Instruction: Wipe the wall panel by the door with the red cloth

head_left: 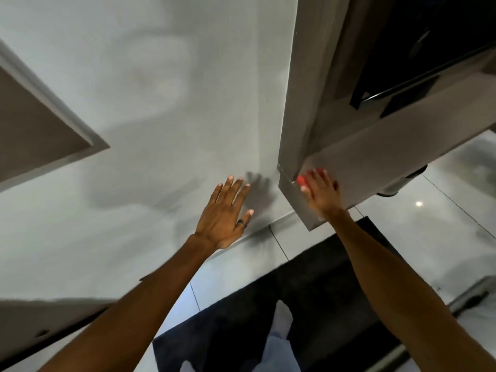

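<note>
My right hand (320, 191) presses the red cloth (302, 179) flat against the lower part of a grey wall panel (370, 167) beside the door frame. Only a small red edge of the cloth shows past my fingers and thumb; the rest lies hidden under my palm. My left hand (225, 210), with a dark ring on one finger, is spread open with its fingers apart and rests low on the white wall (161, 103) to the left of the panel, holding nothing.
A dark mat (308, 285) lies on the glossy white tiled floor (442, 210) below me, with my legs and socked foot on it. A dark glass door (429, 49) sits at upper right. A grey framed panel (32, 130) hangs at left.
</note>
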Available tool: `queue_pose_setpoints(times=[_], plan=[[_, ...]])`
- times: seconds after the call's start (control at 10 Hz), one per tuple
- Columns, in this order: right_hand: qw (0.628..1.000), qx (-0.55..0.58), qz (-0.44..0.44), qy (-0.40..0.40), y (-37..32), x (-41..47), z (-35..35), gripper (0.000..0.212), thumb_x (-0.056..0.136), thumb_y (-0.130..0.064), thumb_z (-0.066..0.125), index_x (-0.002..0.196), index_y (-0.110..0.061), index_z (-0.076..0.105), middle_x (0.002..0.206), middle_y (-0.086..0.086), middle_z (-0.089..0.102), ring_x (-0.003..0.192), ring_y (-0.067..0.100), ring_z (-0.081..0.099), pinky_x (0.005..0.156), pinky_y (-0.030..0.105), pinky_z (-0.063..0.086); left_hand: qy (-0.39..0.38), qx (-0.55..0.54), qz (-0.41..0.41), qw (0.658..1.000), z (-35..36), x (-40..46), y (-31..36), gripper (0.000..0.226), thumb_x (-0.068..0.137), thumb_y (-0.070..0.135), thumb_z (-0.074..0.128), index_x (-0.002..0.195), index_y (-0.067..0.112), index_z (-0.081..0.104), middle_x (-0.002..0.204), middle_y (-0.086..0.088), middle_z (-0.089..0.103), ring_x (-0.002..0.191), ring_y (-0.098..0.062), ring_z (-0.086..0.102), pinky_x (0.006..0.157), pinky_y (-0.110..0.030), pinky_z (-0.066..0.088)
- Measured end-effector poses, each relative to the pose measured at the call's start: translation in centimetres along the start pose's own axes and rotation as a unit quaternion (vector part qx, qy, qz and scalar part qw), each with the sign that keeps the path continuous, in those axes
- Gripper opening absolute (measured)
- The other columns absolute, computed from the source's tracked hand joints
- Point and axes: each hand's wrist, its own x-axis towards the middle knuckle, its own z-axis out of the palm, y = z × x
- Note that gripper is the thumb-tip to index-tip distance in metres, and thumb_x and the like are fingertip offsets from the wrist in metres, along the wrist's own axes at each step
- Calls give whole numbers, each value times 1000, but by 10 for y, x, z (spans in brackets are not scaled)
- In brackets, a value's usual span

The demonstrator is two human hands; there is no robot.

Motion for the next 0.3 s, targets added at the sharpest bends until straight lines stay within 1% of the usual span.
queue_pose_setpoints(times=[0.1,0.2,0.3], plan=[[996,-71,7,-59,11,3,20,60,114,-46,22,167,-24,7,177,1,2,164,27,-4,132,62,2,-6,9,-20,1000,5,4,3,69,107,55,20,164,18,6,172,-5,0,158,-23,-12,131,-43,2],[995,-91,18,-26,4,0,24,65,109,-51,6,167,-23,7,177,6,2,164,31,-4,131,64,-2,37,22,-41,998,3,-3,-1,71,107,54,22,163,13,10,171,-8,3,158,-26,-7,131,-48,7],[997,-49,8,56,-20,-4,23,64,111,-53,14,167,-24,11,176,9,2,164,34,-4,131,64,-2,107,32,-66,992,-14,-8,-4,74,105,54,24,163,8,16,171,-12,8,159,-30,-1,130,-50,10]])
